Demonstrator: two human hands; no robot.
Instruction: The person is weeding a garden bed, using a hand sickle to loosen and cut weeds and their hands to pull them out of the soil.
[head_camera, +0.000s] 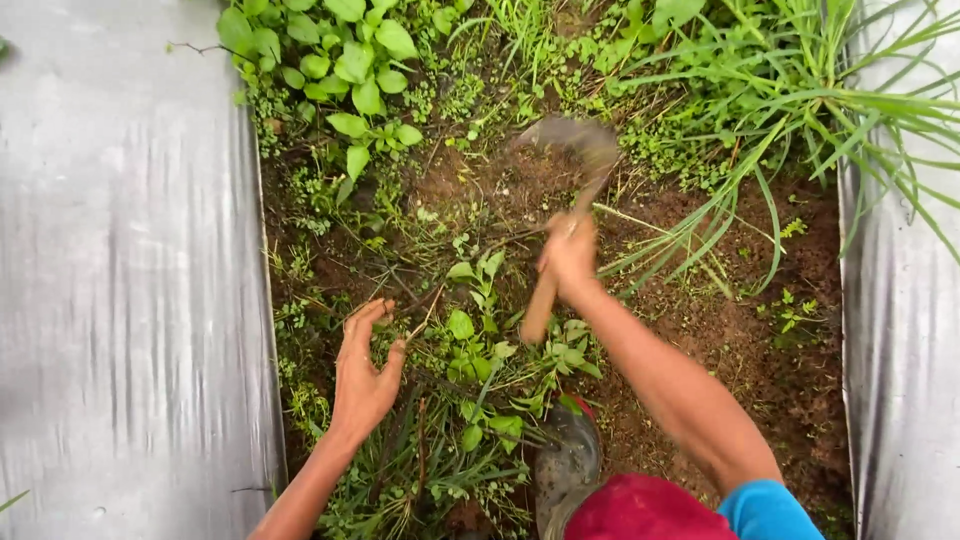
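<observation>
A short hoe (566, 200) with a smooth wooden handle and a flat, dull metal blade was gripped in the closed right hand (570, 262); the blade, blurred, was seen just above crumbly brown soil (720, 330). Left of the hoe, the left hand (364, 372) was held open, fingers curled over low leafy weeds (480, 350). Beyond the hoe, long thin grass blades (800, 100) arched. Wrinkled silver plastic sheeting (120, 280) lay on both sides of the hoe.
</observation>
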